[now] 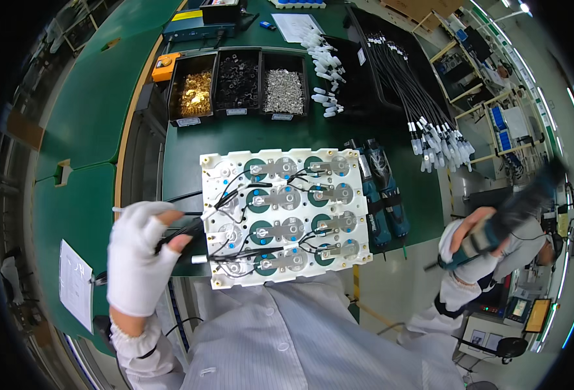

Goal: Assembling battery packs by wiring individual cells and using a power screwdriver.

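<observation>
A white plastic plate lies at the table's front edge, carrying rows of clear round discs with flat metal strips, blue dots and thin black wires. At its left side, my left hand, in a white glove with bare fingertips, is closed around black cables that run off the plate. Far to the right, beyond the table edge, my gloved right hand grips a teal and black cordless screwdriver. Motion blurs the tool's upper end. On the table against the plate's right side rest two more cordless screwdrivers.
Behind the plate stand three black bins of brass-coloured parts, black parts and silver parts. A black tray at the back right holds black cables with clear-capped ends. A printed sheet lies left.
</observation>
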The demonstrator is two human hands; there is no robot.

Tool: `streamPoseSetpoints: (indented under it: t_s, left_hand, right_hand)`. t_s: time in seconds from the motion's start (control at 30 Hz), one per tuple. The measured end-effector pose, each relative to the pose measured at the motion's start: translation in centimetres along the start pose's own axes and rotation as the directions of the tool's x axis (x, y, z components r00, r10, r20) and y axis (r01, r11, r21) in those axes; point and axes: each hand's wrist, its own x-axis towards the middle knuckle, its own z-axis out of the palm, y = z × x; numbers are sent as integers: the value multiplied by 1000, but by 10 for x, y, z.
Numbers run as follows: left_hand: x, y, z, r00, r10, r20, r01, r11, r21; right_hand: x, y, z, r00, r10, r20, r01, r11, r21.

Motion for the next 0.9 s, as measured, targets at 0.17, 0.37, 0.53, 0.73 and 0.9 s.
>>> streamPoseSetpoints:
  t_s: [0.17, 0.37, 0.53, 0.73, 0.9]
  left_hand:
    - [3, -34, 30, 1000, -8, -30, 8, 1000, -8]
    - [20, -47, 54, 998, -43, -36, 36, 982, -184]
    - [20, -54, 90, 988, -118, -100, 67, 908, -414]
    - [23, -43, 78, 944, -82, -321, -51, 922, -385]
    - [23, -48, 79, 952, -33, -305, -118, 878, -465]
  right_hand:
    - [123, -5, 116, 824, -499, 267, 420, 856, 302]
    - [205, 37, 210, 780, -544, 310, 336, 782, 525]
    - [220, 77, 259, 811, -496, 312, 245, 771, 588]
    - [209, 83, 287, 926, -221, 307, 200, 975, 100]
    - [212, 86, 286, 906, -254, 338, 186, 957, 221]
